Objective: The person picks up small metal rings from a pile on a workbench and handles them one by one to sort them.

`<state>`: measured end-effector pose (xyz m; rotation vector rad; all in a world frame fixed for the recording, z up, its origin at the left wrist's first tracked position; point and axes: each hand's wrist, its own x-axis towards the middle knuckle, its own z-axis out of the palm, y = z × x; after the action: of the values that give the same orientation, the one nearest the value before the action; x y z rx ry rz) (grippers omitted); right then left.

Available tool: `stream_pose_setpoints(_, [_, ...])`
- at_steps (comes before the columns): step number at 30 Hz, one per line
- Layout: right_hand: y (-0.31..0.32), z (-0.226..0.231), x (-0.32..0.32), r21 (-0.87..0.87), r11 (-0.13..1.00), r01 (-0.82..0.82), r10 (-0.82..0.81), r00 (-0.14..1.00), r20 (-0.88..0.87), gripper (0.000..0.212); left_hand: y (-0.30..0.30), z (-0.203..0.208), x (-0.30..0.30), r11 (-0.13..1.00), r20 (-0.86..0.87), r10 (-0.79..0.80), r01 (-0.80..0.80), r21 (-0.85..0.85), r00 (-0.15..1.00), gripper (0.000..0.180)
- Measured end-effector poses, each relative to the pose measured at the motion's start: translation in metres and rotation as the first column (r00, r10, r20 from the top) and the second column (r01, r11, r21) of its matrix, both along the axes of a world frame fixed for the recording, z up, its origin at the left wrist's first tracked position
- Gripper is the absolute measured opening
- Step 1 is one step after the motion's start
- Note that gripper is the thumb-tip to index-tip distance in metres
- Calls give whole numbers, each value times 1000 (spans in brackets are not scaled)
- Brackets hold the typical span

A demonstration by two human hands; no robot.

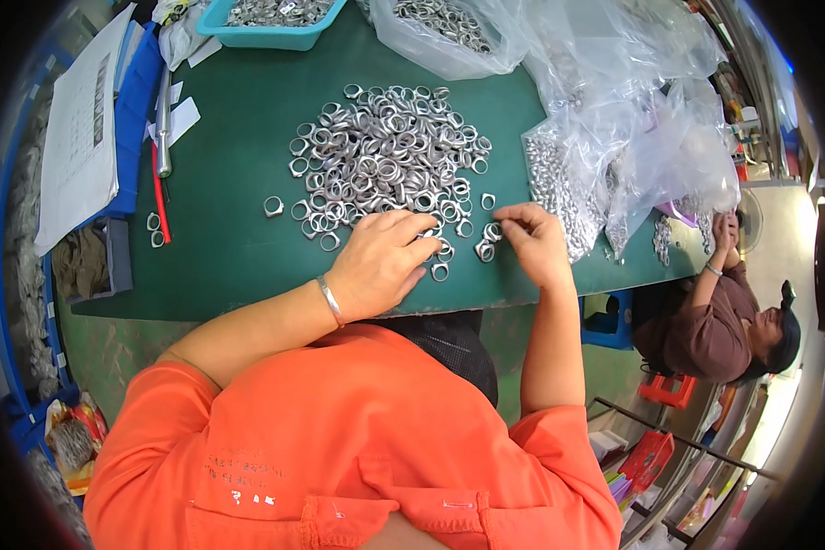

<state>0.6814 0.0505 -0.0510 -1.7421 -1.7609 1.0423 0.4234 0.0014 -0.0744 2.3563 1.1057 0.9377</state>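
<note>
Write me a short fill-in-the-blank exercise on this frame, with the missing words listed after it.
1. The pile of ring-shaped metal pieces lies on a ____ table.
2. A bangle circles the person's ____ wrist.
3. Compared with the right hand, the left hand is ____ away from the clear plastic bags.
4. The basket at the picture's top is light ____.

Missing words: green; left; farther; blue.

I'm in a workshop: rings (390, 137) heap on my table (220, 229), metal parts (280, 12) fill a basin (270, 38) and bags (614, 41), a co-worker (701, 330) is to my right, beside what is probably shelving (720, 453).
</note>
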Motion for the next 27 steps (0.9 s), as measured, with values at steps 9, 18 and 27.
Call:
stream_pose_setpoints(9, [17,-8,-21,242,969,42,-44,999,5,14,-1,-1,1,1000,10,-5,6,-27,1000,39])
stream_pose_setpoints(18, [-4,14,-31,57,992,113,-83,919,-386,11,-2,0,-2,999,16,-6,7,-50,1000,41])
stream_pose_setpoints(27, [-33,23,-84,386,914,-126,209,961,-182,10,3,12,-2,962,543,125,32,-270,830,37])
